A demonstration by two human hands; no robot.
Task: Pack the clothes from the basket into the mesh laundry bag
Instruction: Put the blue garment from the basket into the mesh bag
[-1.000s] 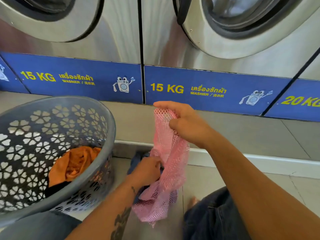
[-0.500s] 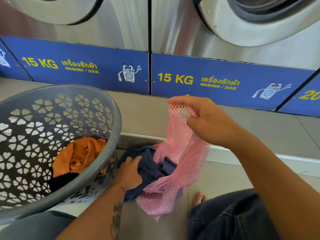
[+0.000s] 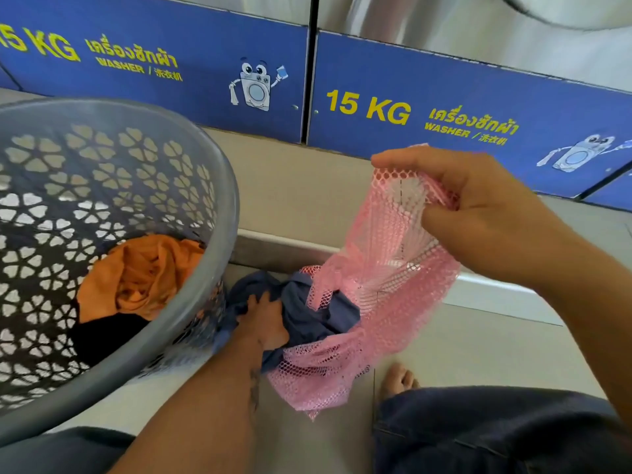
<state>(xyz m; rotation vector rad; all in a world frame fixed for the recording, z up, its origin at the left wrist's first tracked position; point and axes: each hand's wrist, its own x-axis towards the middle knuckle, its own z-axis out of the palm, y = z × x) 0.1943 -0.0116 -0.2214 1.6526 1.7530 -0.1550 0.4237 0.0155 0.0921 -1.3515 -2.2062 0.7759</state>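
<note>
Both hands grip: right hand (image 3: 478,213) raised, pinching the pink mesh bag (image 3: 372,295); left hand (image 3: 263,319) low, clutching navy cloth (image 3: 307,313).

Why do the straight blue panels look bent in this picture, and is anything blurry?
In the head view, the wide-angle lens bows the blue panels and stretches the basket rim near the edge. Daylight is soft, with dull glare on the steel washer fronts. The left hand on the dark blue garment looks slightly smeared; the pink mesh bag stays fairly crisp.

Pink mesh bag (image 3: 383,278) held up, navy garment (image 3: 307,313) half in, orange cloth (image 3: 143,271) in grey basket (image 3: 219,186)
</note>
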